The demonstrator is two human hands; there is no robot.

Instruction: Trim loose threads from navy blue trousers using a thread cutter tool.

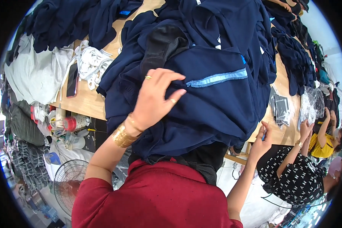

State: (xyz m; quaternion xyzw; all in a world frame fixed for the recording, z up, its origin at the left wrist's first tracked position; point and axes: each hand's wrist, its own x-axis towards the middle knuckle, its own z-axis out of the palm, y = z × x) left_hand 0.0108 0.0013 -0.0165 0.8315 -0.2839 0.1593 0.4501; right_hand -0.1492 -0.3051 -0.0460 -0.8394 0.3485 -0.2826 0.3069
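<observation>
A large navy garment lies heaped over the table in front of me. Across it runs a light blue strip with stitched edges, and a shiny black fabric piece shows beside it. My left hand is over the garment, left of the strip, thumb and fingers apart with nothing between them. At the garment's right edge, my right hand has its fingers closed on a small blue object, mostly hidden, so its kind is unclear.
Left on the wooden table are a dark phone, white tape and pale grey cloth. Flat dark packets and clear plastic bags lie right. A fan stands lower left. Co-workers sit at right, one in patterned black.
</observation>
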